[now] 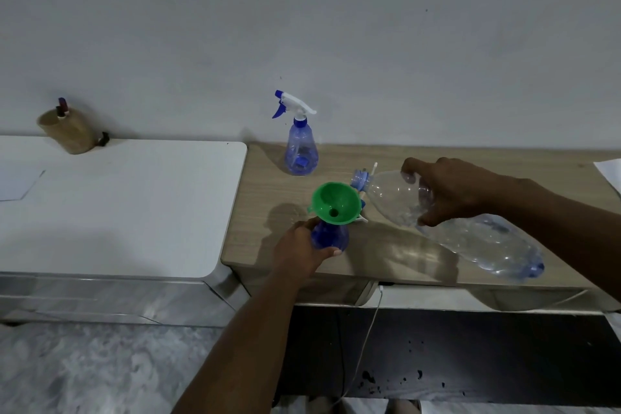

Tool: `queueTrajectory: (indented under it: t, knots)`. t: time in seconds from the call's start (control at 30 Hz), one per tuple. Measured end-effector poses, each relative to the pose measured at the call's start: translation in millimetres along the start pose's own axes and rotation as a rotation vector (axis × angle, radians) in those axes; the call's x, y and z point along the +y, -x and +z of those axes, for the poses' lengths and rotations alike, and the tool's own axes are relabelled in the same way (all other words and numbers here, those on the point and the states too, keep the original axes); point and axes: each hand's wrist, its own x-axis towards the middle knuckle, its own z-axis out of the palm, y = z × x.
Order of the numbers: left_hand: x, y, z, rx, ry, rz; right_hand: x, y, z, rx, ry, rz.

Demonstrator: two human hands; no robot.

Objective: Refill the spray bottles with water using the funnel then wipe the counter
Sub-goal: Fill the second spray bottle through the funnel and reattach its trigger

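A green funnel [333, 202] sits in the neck of a blue spray bottle [328, 236] on the wooden counter [396, 245]. My left hand [300, 250] grips that bottle's body. My right hand [447, 190] holds a large clear water bottle [470, 232], tilted nearly flat with its blue-ringed mouth [360, 179] just right of the funnel's rim. A removed white and blue spray head [366, 208] lies behind the funnel, mostly hidden. A second blue spray bottle [300, 144] with its trigger head on stands upright near the wall.
A white table [117, 205] adjoins the counter on the left, with a tan holder [69, 131] at its back. White paper [610, 173] lies at the counter's right edge. A white cable [366, 339] hangs below the counter front.
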Motion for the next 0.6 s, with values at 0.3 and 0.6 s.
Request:
queueTrajectory:
  t: [0.3, 0.6]
  knots:
    - [-2.3, -1.3, 0.8, 0.01, 0.003, 0.004, -2.2, -4.3, -2.2, -0.067, 0.09, -0.018]
    - [-2.5, -2.6, 1.4, 0.006, -0.019, 0.001, -0.1, -5.8, -3.0, -0.091, 0.139, -0.002]
